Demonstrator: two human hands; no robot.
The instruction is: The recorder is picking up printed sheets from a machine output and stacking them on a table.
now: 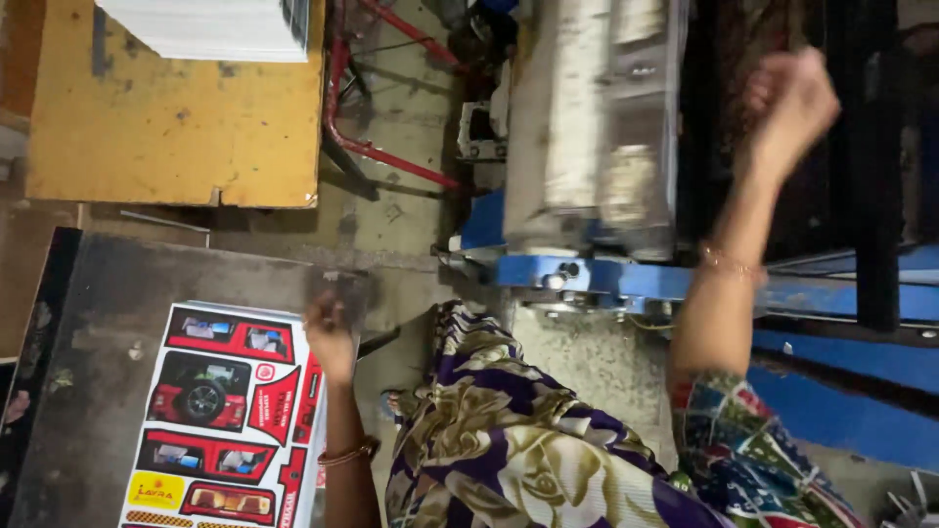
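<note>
Left hand (331, 337) rests on the right edge of the printed card stack (230, 416), fingers curled at the top sheet's corner; grasp itself blurred, cannot tell. The stack lies flat on the dark desk (108, 323), near left, within easy reach. Right hand (790, 103) is raised far right over the blue-framed machine (597, 147), fingers clenched, holding nothing visible. A white sheet pile (210, 27) sits on the yellow desk (166, 137), far left.

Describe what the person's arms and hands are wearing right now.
Both hands are bare, no gloves. The left hand has a thin reddish-gold bangle at the wrist. The right hand has a thin gold bangle on its wrist. The right upper arm wears a short multicoloured patterned sleeve; no left sleeve shows.
</note>
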